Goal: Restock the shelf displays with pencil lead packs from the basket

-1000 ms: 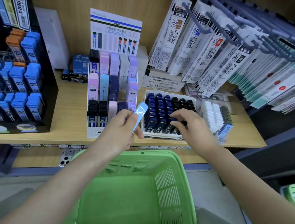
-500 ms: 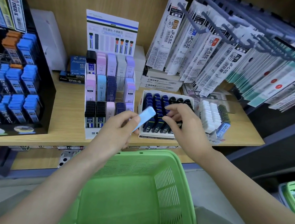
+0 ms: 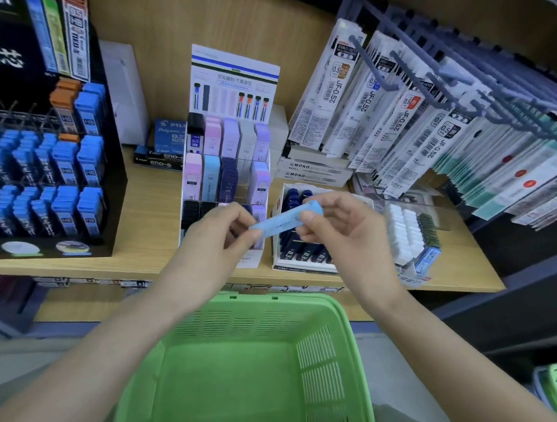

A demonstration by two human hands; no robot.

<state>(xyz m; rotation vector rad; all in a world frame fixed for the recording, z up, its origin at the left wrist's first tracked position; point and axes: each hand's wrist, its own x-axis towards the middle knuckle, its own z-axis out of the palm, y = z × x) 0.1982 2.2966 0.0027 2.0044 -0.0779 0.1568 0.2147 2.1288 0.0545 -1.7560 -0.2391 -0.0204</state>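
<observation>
So, left hand [image 3: 215,239]: it is pinching the lower end of the pack, thumb and fingertips clamped on it, just in front of the white tiered display [image 3: 234,72].
Right hand [image 3: 345,237]: it is gripping the pack's upper end, thumb and curled fingers closing round it, just right of the display's bottom row.
Light blue lead pack [image 3: 286,219]: it is being held in the air between both hands, tilting up to the right, crossing the gap between the display and the tray beside it.
Tray of dark blue packs [image 3: 299,266]: it is sitting right beside the display, partly hidden by the right hand.
Green basket [image 3: 256,298]: it is waiting below and in front of the display, under both forearms; I am seeing no packs inside it.
Black rack of blue packs [image 3: 115,176]: it is standing well left of the display on the same wooden shelf [image 3: 149,206].
</observation>
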